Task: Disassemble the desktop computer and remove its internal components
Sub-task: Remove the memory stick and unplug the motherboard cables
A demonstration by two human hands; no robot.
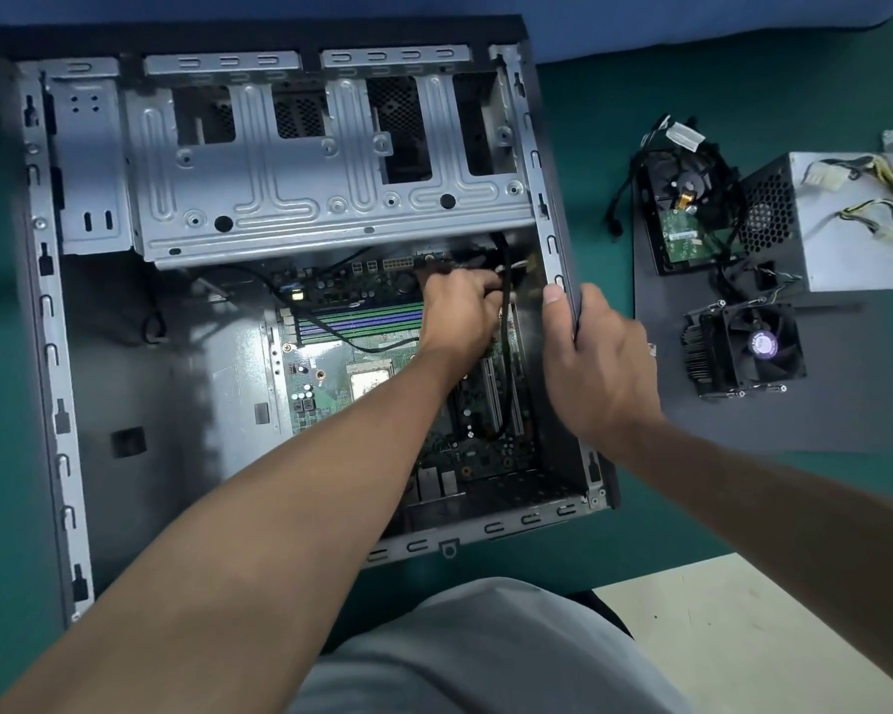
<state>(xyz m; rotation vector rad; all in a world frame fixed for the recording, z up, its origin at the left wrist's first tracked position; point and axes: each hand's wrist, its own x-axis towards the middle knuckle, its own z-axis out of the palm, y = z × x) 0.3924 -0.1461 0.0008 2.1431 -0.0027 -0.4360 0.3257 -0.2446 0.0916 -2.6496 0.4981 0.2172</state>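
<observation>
The computer case lies open on its side on the green mat, and both my arms reach into it. Across its far part spans the metal drive cage. Nearer me, in the right half of the case, the motherboard lies flat on the case floor, its striped memory slots running across it.

My left hand is at the far right corner of the board, just under the cage. Its fingers are curled tight round a black cable that runs back toward me beside the expansion slots. I cannot tell which connector it ends in, because my hand hides it.

My right hand grips the case's right wall, thumb hooked over the rim and fingers wrapped down the outside.

To the right, apart from the case, a dark panel lies flat on the mat and carries three parts. The hard drive lies tangled in black leads, with the power supply just beside it, yellow and black wires draped on top. The cooler fan sits nearer me.
</observation>
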